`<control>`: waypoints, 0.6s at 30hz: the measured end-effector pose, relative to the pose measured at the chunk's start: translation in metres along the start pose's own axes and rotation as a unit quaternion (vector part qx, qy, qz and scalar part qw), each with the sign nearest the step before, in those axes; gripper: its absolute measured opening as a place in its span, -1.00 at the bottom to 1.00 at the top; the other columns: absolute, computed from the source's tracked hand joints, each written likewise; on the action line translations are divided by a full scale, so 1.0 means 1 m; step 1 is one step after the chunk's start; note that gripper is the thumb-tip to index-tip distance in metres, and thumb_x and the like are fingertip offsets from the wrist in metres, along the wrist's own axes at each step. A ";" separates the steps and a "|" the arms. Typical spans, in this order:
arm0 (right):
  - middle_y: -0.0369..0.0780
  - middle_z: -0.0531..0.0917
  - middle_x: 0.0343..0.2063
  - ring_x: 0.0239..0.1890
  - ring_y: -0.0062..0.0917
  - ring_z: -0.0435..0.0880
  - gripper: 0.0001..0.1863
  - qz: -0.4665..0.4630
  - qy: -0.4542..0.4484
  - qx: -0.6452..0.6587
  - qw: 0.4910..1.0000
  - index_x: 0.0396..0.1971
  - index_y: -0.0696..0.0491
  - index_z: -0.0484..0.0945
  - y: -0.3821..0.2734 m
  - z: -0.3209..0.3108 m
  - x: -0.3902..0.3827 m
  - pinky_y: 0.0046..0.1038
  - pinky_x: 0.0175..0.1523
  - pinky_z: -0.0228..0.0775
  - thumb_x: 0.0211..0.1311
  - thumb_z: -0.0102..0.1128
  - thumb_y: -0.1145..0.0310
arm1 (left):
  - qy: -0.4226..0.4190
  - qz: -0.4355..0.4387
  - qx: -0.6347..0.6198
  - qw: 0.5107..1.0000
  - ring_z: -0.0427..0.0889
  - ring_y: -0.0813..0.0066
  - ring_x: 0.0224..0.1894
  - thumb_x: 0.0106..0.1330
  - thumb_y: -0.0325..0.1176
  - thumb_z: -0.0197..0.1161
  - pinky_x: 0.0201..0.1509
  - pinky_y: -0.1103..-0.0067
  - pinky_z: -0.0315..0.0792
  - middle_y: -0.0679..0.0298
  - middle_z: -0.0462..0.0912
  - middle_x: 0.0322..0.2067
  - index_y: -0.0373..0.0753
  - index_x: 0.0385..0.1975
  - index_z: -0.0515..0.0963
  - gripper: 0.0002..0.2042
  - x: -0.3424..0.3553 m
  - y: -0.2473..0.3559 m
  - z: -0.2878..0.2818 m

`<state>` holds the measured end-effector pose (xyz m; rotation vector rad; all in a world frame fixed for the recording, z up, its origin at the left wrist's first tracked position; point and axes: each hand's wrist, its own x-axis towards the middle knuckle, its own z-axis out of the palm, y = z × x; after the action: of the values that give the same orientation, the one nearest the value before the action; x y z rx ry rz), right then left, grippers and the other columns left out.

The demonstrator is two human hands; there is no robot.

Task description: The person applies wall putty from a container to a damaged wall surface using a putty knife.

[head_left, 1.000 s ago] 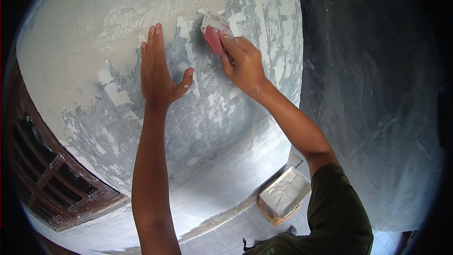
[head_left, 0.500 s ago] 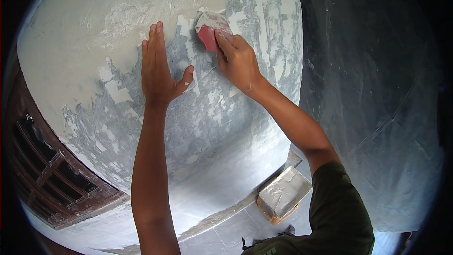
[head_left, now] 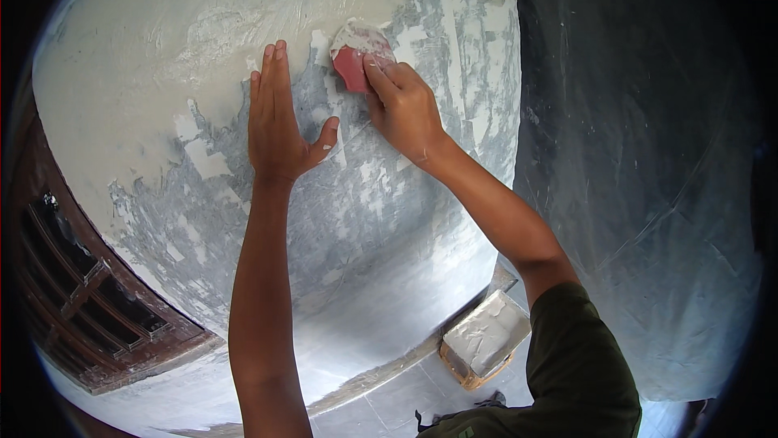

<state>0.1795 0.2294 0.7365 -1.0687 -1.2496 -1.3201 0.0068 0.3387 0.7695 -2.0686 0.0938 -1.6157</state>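
A reddish putty scraper (head_left: 351, 67), its upper edge smeared with pale putty, lies against the wall (head_left: 340, 227) under my right hand (head_left: 403, 107). My fingers are closed round its near end, thumb side facing left. To the left, my left hand (head_left: 279, 134) is open, fingers stretched upward and thumb apart, laid against or just over the wall; exact contact cannot be told. Smooth cream putty covers the upper wall, while grey surface with white patches shows around and below both hands.
Down at the wall's foot, a tray of pale putty (head_left: 486, 333) rests on an orange-brown support on the tiled floor (head_left: 397, 397). A dark wooden window frame (head_left: 93, 300) with bars is at lower left. Dark sheeting (head_left: 640, 179) hangs along the right.
The scraper and my right hand have shifted slightly left along the wall. My left hand appears a little lower and farther right, keeping its open shape.
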 end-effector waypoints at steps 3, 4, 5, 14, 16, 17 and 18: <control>-0.10 0.64 -0.41 -0.33 -0.23 0.65 -0.56 0.044 0.064 -0.023 0.997 -0.06 0.18 0.62 0.022 -0.006 0.047 -0.29 -0.25 0.51 -0.06 0.30 0.63 | 0.005 0.005 0.000 1.000 0.07 0.05 0.51 0.13 0.01 0.29 0.49 0.05 0.01 0.01 0.16 0.44 -0.35 0.46 -0.04 -0.03 0.001 0.004 0.003; -0.09 0.64 -0.42 -0.33 -0.22 0.65 -0.56 0.051 0.076 -0.041 0.995 -0.06 0.18 0.62 0.031 -0.003 0.060 -0.28 -0.26 0.51 -0.05 0.30 0.62 | 0.003 0.002 -0.011 1.000 0.05 0.03 0.51 0.17 0.03 0.24 0.50 0.03 -0.04 0.00 0.15 0.43 -0.35 0.45 -0.04 -0.06 0.001 0.004 0.003; -0.09 0.64 -0.42 -0.33 -0.22 0.65 -0.56 0.051 0.076 -0.040 0.995 -0.06 0.18 0.62 0.035 0.001 0.064 -0.28 -0.26 0.51 -0.05 0.30 0.62 | 0.002 -0.001 -0.022 1.000 0.04 0.00 0.51 0.21 0.05 0.19 0.51 0.01 -0.09 -0.02 0.14 0.43 -0.36 0.45 -0.04 -0.09 0.002 0.004 0.002; -0.16 0.61 -0.38 -0.34 -0.32 0.63 -0.44 -0.034 -0.006 0.025 0.999 0.04 0.17 0.59 -0.023 0.007 -0.003 -0.34 -0.24 0.57 -0.11 0.31 0.68 | 0.037 0.004 -0.029 0.999 0.05 -0.06 0.50 0.23 0.12 0.17 0.49 -0.02 -0.10 -0.09 0.02 0.46 -0.37 0.47 -0.14 -0.03 -0.003 -0.001 -0.001; -0.13 0.62 -0.36 -0.24 -0.21 0.64 -0.56 -0.009 0.071 0.006 0.997 -0.03 0.24 0.59 -0.007 -0.005 0.029 -0.29 -0.20 0.59 -0.03 0.27 0.62 | 0.038 0.009 -0.027 0.999 0.06 -0.06 0.50 0.24 0.15 0.16 0.49 -0.03 -0.10 -0.09 0.02 0.46 -0.37 0.47 -0.15 -0.02 -0.001 -0.002 -0.001; -0.13 0.60 -0.44 -0.33 -0.25 0.63 -0.55 0.007 0.089 -0.018 0.996 -0.03 0.22 0.60 0.014 -0.005 0.045 -0.31 -0.26 0.56 -0.04 0.30 0.61 | 0.041 0.013 -0.028 0.999 0.06 -0.06 0.49 0.25 0.18 0.14 0.48 -0.03 -0.09 -0.09 0.02 0.46 -0.37 0.47 -0.15 -0.01 0.000 -0.001 0.004; -0.14 0.59 -0.51 -0.42 -0.28 0.61 -0.54 0.023 0.108 -0.042 0.993 -0.02 0.20 0.60 0.032 -0.005 0.060 -0.34 -0.31 0.53 -0.04 0.33 0.61 | 0.040 0.013 -0.030 0.999 0.06 -0.06 0.49 0.25 0.18 0.14 0.48 -0.03 -0.09 -0.09 0.02 0.46 -0.37 0.47 -0.15 -0.01 0.001 0.001 0.004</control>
<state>0.2039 0.2203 0.7993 -0.9785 -1.0117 -1.4222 0.0109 0.3390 0.7690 -2.0383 0.1978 -1.6999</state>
